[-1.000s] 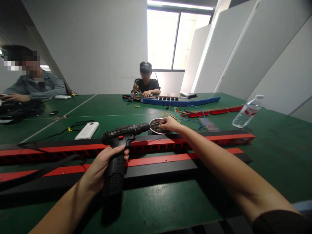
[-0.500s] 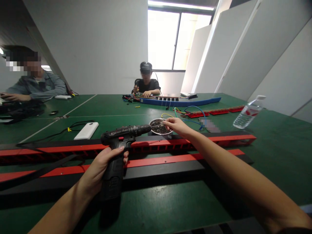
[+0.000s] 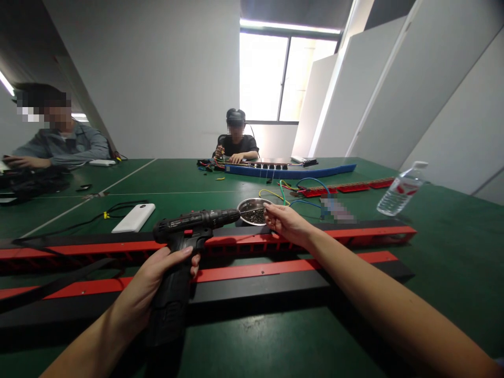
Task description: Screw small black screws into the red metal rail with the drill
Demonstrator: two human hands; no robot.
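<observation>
My left hand (image 3: pixel 167 270) is wrapped round the grip of a black cordless drill (image 3: pixel 185 228) with a red switch, its nose pointing right. A thin bit (image 3: pixel 251 210) sticks out of the chuck over a metal bowl (image 3: pixel 241 206) of small dark pieces that look like screws. At the far end of the bit, the fingers of my right hand (image 3: pixel 285 220) are pinched together; whatever they hold is too small to make out. Below both hands lie two long red-and-black bars (image 3: pixel 236 275), (image 3: pixel 346 231) side by side.
A white power bank (image 3: pixel 134 218) with a black cable lies left of the drill. A water bottle (image 3: pixel 399 191) stands at right. Coloured wires (image 3: pixel 283 191), a red strip (image 3: pixel 352 187) and a blue bar (image 3: pixel 291 170) lie farther back. Two people sit across the green table (image 3: pixel 291 336).
The view has tilted up slightly, and the drill sits a little further left and lower in it. Both hands keep their hold, with the right fingertips still at the bit's end.
</observation>
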